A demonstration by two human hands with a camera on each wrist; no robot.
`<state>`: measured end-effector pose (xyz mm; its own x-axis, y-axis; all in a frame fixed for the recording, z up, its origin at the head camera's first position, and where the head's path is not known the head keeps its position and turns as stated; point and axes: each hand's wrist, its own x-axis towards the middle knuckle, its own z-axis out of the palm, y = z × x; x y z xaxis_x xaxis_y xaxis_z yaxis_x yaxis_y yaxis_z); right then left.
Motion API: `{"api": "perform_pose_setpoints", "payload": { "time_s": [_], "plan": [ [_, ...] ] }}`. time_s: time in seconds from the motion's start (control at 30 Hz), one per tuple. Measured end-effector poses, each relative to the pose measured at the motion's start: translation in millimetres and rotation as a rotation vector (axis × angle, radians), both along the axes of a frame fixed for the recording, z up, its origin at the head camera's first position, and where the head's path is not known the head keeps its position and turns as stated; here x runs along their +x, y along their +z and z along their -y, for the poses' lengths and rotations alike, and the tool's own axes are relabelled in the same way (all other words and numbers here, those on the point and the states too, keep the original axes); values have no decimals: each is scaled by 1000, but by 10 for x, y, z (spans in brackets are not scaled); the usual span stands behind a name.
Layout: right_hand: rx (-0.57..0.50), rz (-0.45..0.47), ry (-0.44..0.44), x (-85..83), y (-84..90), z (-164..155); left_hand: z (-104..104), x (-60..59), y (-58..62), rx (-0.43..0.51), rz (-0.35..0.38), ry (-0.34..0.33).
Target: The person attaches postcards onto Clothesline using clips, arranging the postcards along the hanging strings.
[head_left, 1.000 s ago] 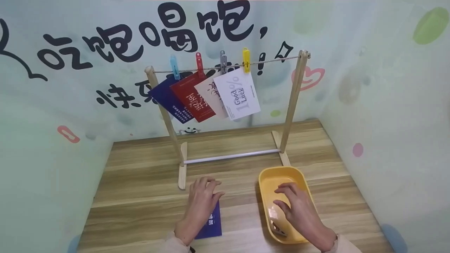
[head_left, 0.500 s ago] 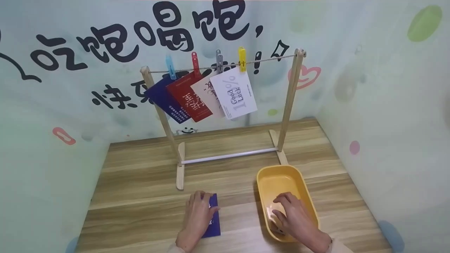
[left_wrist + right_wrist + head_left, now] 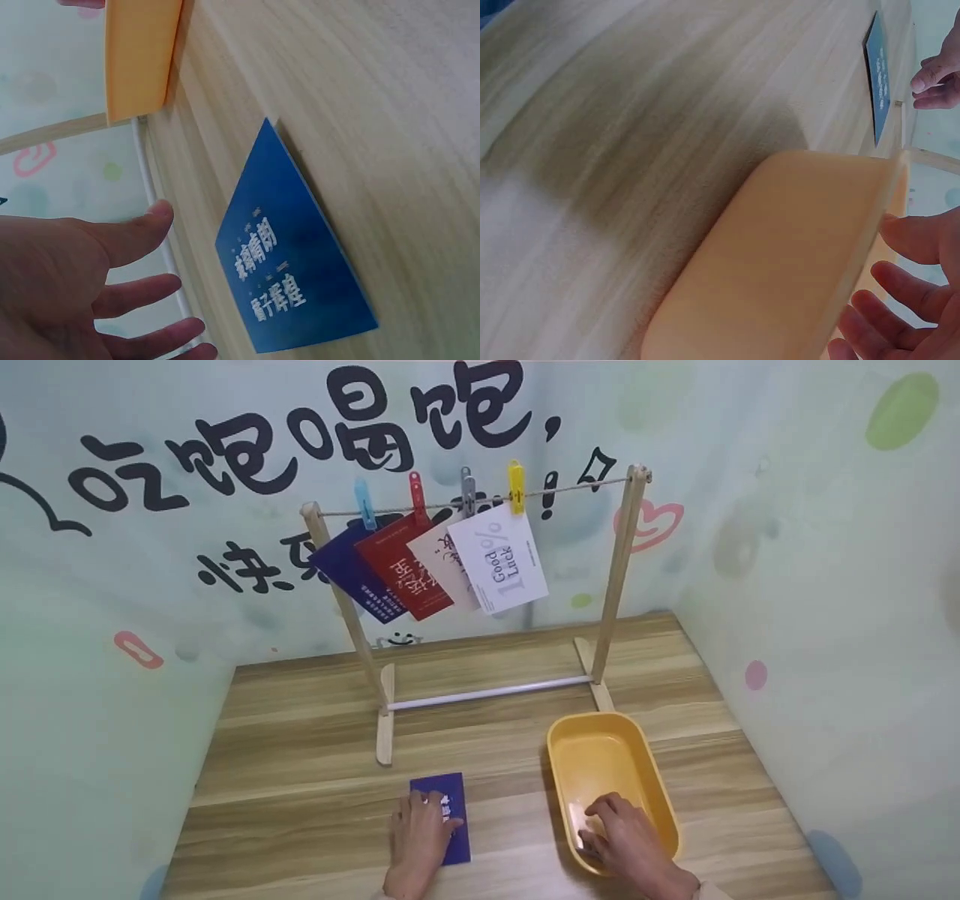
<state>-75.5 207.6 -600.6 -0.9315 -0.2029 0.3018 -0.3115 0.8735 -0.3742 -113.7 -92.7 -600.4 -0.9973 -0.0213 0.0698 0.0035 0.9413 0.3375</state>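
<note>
Left hand rests on the near edge of the blue card, which lies flat on the wooden table; fingers straight and relaxed, no pinch on it. Right hand is inside the yellow tub, fingers down at a pale card on its floor; can't tell if it's actually gripped. Advice: slide each card to an edge or wall, get a fingertip under, then pinch a corner. Don't bend it.

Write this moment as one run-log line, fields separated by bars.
left hand: open over blue card | right hand: inside yellow tub | rack: four cards
</note>
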Motion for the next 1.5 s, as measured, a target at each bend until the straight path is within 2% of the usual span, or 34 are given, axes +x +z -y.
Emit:
{"api": "perform_pose_setpoints", "payload": {
  "time_s": [0.13,0.23,0.33,0.47,0.87,1.13,1.27,1.4,1.5],
  "plan": [
    [13,7,3,-17,-57,3,27,7,-58,29,33,61],
    [16,16,-1,-30,-104,1,55,-4,-98,72,102,97],
    [3,114,0,-41,-118,-9,81,-27,-147,105,157,127],
    [7,208,22,-47,-139,-27,118,-61,-220,137,149,152],
    [30,103,81,-93,-219,-10,142,-95,-283,173,155,203],
    [46,52,137,-124,-235,24,119,-172,-196,218,291,249],
    [43,46,142,-135,-253,38,118,-186,-173,252,319,239],
    [42,16,150,-142,-267,56,102,-205,-156,199,293,243],
    [41,11,159,-142,-267,70,96,-228,-139,156,281,272]
  ]
}}
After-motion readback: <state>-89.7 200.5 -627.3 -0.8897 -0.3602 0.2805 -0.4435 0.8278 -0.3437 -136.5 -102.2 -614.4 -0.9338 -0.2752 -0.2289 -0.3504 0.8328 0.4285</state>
